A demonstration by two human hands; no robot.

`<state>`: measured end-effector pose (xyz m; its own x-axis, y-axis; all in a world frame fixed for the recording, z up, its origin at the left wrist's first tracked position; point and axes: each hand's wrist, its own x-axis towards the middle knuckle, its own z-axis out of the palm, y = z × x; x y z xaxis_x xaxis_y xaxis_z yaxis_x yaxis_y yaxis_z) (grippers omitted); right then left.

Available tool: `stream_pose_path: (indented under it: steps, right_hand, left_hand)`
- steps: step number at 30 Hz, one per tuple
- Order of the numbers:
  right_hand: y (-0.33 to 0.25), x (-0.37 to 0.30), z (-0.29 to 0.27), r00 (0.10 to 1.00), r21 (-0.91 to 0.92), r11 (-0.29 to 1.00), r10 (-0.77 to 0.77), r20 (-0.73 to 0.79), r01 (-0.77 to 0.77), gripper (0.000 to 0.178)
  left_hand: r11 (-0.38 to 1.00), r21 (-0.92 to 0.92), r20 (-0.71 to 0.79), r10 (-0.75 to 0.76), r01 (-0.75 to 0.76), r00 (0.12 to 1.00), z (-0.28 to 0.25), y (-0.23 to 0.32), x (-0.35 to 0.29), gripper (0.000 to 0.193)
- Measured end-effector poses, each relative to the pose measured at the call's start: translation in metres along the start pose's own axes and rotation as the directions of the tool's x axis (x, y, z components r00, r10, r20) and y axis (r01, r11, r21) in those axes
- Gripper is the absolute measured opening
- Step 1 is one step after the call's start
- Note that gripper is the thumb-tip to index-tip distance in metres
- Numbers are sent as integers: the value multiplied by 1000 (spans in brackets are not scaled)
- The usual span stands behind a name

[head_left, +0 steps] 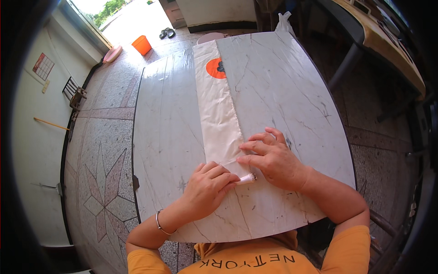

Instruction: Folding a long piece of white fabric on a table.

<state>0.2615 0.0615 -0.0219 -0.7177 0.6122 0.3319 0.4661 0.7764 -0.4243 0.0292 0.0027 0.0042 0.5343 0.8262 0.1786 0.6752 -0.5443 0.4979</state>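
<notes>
Nearest, the left hand (207,185) lay knuckles up on the marble table (292,91), a thin bangle (159,223) on its wrist. Its fingers were curled together and pinched on the rolled near end (245,179) of a long white plastic bag (216,116). Just beside it, touching the same roll from the other side, the right hand (273,160) pressed down on the bag's edge, its fingers (255,146) slightly spread and bent, tips flat on the plastic. From the roll the bag ran away as a folded flat strip down the middle of the table, with an orange round mark (216,68) near its far end. Beyond the table, on the patterned stone floor (98,182), stood an orange bucket (142,44), with a pink basin (112,54) to its left by the doorway and a pair of sandals (167,33) farther off.
</notes>
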Motion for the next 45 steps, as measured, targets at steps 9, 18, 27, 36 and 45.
stream_pose_path:
  steps: [9,18,27,36,45]
  right_hand:
    - [0,3,1,999,-74,996,-42,-18,41,22]
    - [1,2,2,1000,-18,1000,-12,-28,11,19]
    - [2,2,0,1000,-23,1000,-13,-5,13,22]
    - [4,2,0,1000,-7,1000,-2,-4,2,24]
    - [-3,3,-12,997,37,999,0,80,-3,39]
  left_hand:
    - [995,-37,-188,-101,96,977,4,3,6,9]
    - [999,28,-156,49,-46,987,4,-2,3,21]
    - [998,-54,49,-16,19,999,0,5,0,13]
    - [999,52,-170,13,-5,985,11,-3,1,14]
    - [983,182,-217,71,-31,974,10,-1,5,16]
